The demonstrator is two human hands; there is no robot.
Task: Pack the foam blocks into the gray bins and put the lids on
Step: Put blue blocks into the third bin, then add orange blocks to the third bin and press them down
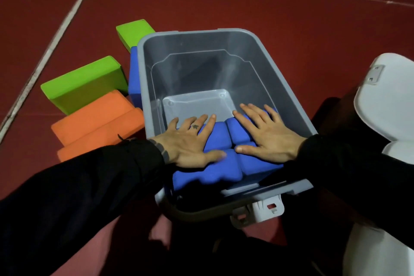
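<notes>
Head view, packing stage. I see the open gray plastic bin [224, 56] standing on the dark red floor [246, 6], its near half filled with blue foam blocks [218, 141] and its far half bare down to the pale bottom. The left hand [190, 141] and the right hand [266, 136] both lie flat, fingers spread, on top of the blue blocks; neither grasps anything. I judge this posture to be a downward press that seats the blocks snugly against the near wall, so that the remaining space stays free for more. How many blue blocks lie beneath the palms I cannot say with certainty; the seams suggest about four. Still unpacked, just beside the bin's left wall, are two lime-green foam blocks [85, 84], stacked orange foam blocks [98, 123] and another blue block [134, 78] touching the wall, all within easy reach. A white plastic lid [389, 96] waits to the right of the bin, not yet fitted.
</notes>
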